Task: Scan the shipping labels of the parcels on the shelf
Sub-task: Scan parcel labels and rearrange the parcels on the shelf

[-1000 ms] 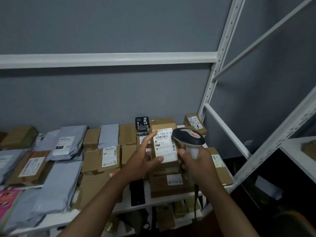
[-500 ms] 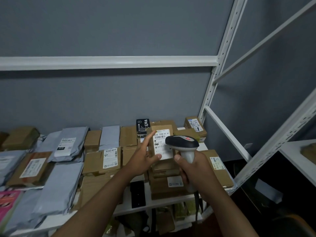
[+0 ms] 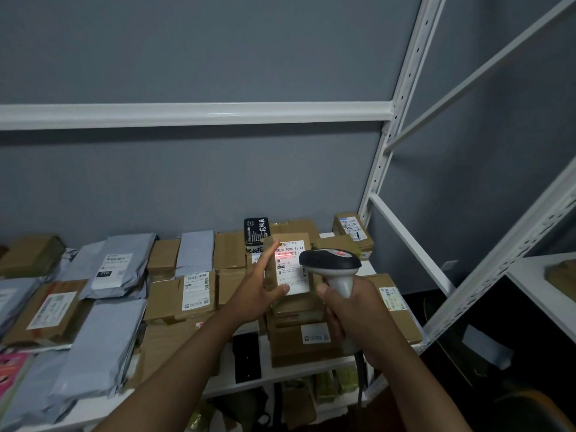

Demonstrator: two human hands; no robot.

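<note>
Cardboard parcel [image 3: 288, 266], apparently under scanner [image 3: 331, 265] light

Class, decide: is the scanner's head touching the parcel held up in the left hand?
Apart. The head view shows the scanner casting red light onto the parcel, pinched by the left hand.

Dim, even room light. Red scanner glow falls on the shipping label [image 3: 291, 266] just beyond the left hand [image 3: 254, 294]. Soft shadow under the white shelf beam [image 3: 193, 115] above. Wide-angle bending at edges; parcels far left of the hands look slightly soft, possibly blurred.
</note>
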